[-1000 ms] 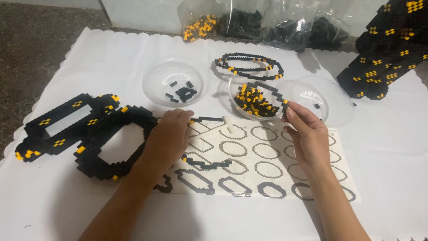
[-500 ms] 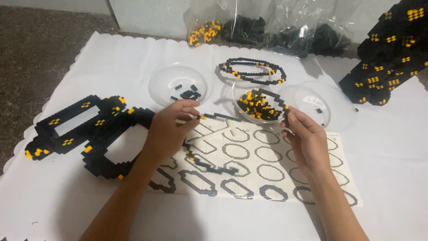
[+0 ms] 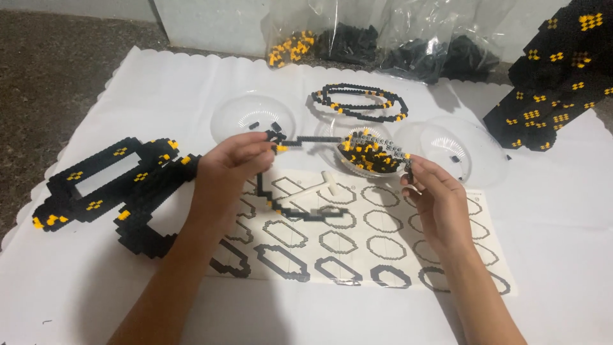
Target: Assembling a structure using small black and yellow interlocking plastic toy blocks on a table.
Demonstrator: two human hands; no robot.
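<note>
Left hand (image 3: 230, 169) fingers pinch the thin black brick chain (image 3: 300, 142), long axis toward 3 o'clock; right hand (image 3: 434, 201) fingers pinched together, contents indiscernible.

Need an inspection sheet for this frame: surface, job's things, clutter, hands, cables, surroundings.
Surface: white scalloped cloth over a dark speckled floor.
Job's things: thin black brick chain lifted above the printed outline sheet; clear bowl of black and yellow bricks.
Clutter: two more clear bowls, flat brick ring, large black frame, black block assembly.
Hands: left hand pinches the chain; right hand pinches a small black piece by the bowl.
Cables: nothing seen.
Surroundings: plastic bags of bricks at the far edge.
</note>
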